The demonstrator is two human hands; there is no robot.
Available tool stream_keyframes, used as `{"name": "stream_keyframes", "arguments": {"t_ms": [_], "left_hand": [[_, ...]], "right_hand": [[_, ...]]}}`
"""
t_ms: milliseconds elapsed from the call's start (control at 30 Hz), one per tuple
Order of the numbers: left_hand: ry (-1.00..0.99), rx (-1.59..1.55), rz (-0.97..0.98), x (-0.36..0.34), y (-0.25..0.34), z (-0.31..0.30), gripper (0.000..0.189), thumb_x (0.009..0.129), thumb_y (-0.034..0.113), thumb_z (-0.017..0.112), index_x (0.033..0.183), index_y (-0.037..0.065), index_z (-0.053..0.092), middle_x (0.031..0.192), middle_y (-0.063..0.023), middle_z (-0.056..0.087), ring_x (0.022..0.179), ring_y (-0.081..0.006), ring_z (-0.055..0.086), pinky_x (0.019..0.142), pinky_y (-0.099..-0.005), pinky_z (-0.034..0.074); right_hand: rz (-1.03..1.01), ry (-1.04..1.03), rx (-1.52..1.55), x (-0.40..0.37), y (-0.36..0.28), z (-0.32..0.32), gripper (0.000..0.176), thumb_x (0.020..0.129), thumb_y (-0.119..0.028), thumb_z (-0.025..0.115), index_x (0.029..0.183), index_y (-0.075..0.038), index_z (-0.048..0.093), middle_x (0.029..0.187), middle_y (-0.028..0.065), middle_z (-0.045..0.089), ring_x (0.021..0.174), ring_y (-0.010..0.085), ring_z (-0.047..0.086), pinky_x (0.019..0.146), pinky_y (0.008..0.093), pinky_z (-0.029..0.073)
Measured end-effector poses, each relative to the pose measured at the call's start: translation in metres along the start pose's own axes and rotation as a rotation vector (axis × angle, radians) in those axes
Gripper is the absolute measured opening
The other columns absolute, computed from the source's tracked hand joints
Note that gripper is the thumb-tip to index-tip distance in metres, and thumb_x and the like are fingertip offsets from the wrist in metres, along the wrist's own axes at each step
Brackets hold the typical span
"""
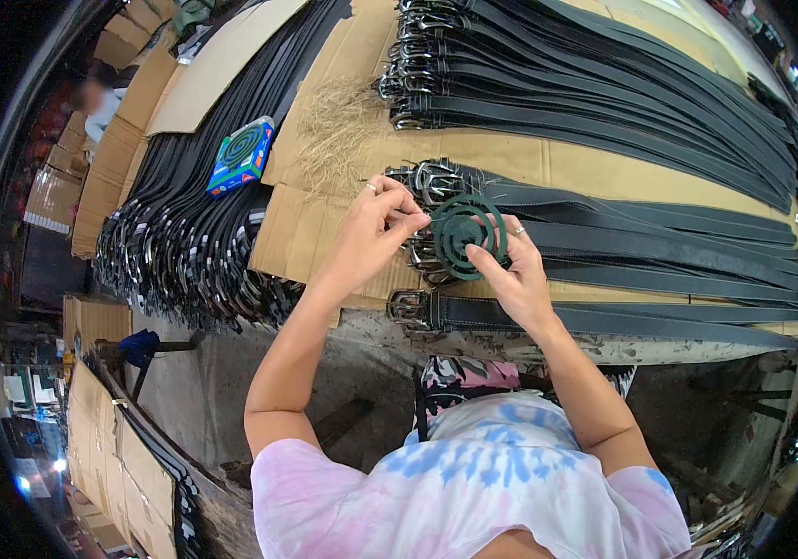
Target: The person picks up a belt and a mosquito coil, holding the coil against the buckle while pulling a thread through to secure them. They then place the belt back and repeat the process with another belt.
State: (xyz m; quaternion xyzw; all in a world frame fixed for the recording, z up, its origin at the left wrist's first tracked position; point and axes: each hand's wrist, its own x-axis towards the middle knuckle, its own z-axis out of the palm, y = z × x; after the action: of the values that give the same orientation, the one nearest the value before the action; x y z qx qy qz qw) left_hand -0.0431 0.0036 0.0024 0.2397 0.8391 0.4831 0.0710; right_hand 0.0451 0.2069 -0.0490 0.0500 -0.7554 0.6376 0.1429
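A dark green mosquito coil (463, 233) is held up over the belts by my right hand (516, 276), with the thumb pressed on its face and the fingers behind it. My left hand (382, 226) is pinched closed, its fingertips right at the coil's left edge. Whatever sits in that pinch is too small to make out. Beneath both hands lie black belts (595, 244) with metal buckles (438, 179) at their left ends. To the left, a blue and green box (241, 156) with a coil pictured on it rests tilted on another pile of belts (171, 214).
Dry straw-like strands (338, 130) are scattered on the cardboard (301, 238). More black belts (595, 93) lie in rows at the back right. Cardboard sheets (119, 466) stand at the lower left. A person (101, 102) is at the far left, partly behind cardboard.
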Motion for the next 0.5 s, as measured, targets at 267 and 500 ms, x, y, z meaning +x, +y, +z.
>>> {"name": "stream_keyframes", "arguments": {"t_ms": [267,500], "left_hand": [[-0.006,0.034,0.031,0.0003,0.0,-0.0018,0.012,0.09,0.009,0.068,0.087,-0.002,0.063,0.103,-0.0071,0.052,0.084,-0.0122,0.059,0.072,-0.0264,0.05],[0.017,-0.133,-0.099,0.004,0.007,-0.0087,0.01,0.089,0.007,0.067,0.094,-0.001,0.063,0.105,-0.0106,0.058,0.102,-0.0185,0.064,0.08,-0.0319,0.051]], "right_hand": [[-0.01,-0.005,-0.005,-0.0004,-0.0056,0.0014,0.021,0.087,-0.011,0.067,0.103,0.002,0.068,0.113,0.0143,0.059,0.106,0.0276,0.057,0.093,0.0373,0.045],[-0.004,0.02,0.051,-0.0023,0.0029,-0.0001,0.018,0.088,-0.01,0.067,0.1,0.002,0.068,0.114,0.0121,0.057,0.106,0.0253,0.056,0.092,0.0358,0.044]]}}
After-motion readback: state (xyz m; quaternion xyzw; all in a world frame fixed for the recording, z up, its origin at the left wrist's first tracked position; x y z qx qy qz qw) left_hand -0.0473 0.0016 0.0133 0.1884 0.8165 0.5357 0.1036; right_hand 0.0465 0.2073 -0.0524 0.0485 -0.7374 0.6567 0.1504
